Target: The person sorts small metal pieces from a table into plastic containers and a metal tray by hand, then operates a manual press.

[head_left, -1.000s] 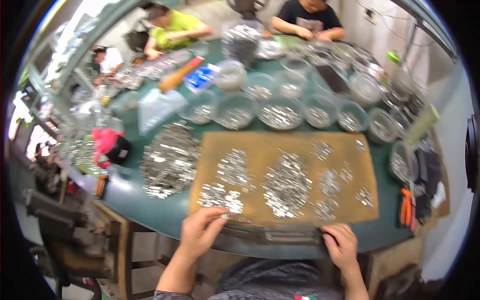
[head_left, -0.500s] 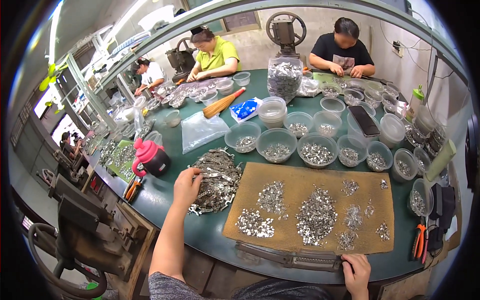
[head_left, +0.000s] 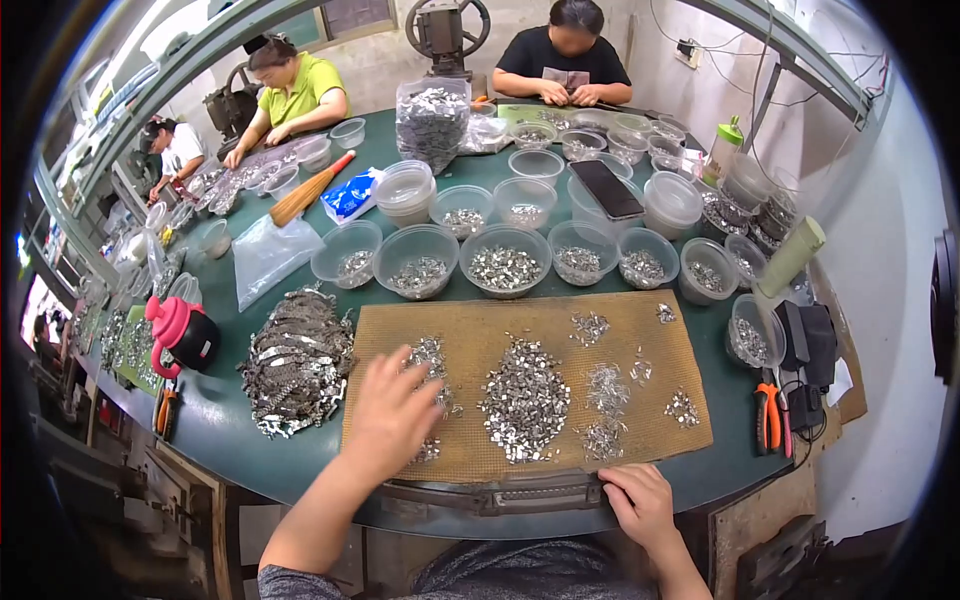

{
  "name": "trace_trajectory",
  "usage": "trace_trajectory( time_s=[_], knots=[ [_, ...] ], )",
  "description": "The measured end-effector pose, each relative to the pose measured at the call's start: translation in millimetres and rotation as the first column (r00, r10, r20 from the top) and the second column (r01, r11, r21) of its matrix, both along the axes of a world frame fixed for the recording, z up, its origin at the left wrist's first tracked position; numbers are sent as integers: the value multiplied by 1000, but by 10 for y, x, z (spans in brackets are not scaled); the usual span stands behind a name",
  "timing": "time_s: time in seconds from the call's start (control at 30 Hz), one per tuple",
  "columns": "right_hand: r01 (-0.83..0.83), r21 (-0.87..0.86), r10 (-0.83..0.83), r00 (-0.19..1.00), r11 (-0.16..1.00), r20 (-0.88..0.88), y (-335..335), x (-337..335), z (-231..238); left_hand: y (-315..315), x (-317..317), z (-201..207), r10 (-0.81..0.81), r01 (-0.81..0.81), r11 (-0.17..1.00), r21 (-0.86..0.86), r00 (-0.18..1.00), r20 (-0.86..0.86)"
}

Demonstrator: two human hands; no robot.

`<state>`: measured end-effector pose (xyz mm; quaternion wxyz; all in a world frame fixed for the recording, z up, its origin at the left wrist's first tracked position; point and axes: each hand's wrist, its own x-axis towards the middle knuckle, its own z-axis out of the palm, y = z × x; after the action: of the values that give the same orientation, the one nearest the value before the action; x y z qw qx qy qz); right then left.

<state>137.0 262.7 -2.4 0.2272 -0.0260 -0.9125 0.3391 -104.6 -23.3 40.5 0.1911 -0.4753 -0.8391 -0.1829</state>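
My left hand (head_left: 392, 412): fingers spread above small metal pieces (head_left: 429, 352) on the brown mat (head_left: 465, 325). My right hand (head_left: 642, 500): curled at the end of the dark bar (head_left: 545, 494), grip unclear. Beyond: blue-and-white packet (head_left: 350, 197), print unreadable.

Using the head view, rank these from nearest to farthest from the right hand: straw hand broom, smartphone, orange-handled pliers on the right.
From the right hand:
1. Orange-handled pliers: to its right, slightly ahead.
2. Smartphone: well ahead, beyond the mat.
3. Straw hand broom: far ahead and left.
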Motion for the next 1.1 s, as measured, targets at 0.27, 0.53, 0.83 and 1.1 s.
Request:
trace_trajectory(
  time_s=[0.27, 0.53, 0.83, 1.1],
  knots=[
    [-20, -20, 20, 1000, 1000, -1, 37, 34, -7, 597, 579, -174, -218, 283, 946, -156, 916, 338],
    [-21, -32, 21, 1000, 999, -3, 52, -10, 16, 718, 774, -235, -288, 363, 920, -145, 880, 376],
    [-44, -53, 43, 999, 998, -22, 28, -16, 4, 437, 644, -199, -304, 364, 929, -68, 856, 418],
    [-15, -59, 13, 1000, 998, -18, -37, 2, 26, -317, -208, -243, 161, -163, 982, -98, 987, -25]
  ],
)
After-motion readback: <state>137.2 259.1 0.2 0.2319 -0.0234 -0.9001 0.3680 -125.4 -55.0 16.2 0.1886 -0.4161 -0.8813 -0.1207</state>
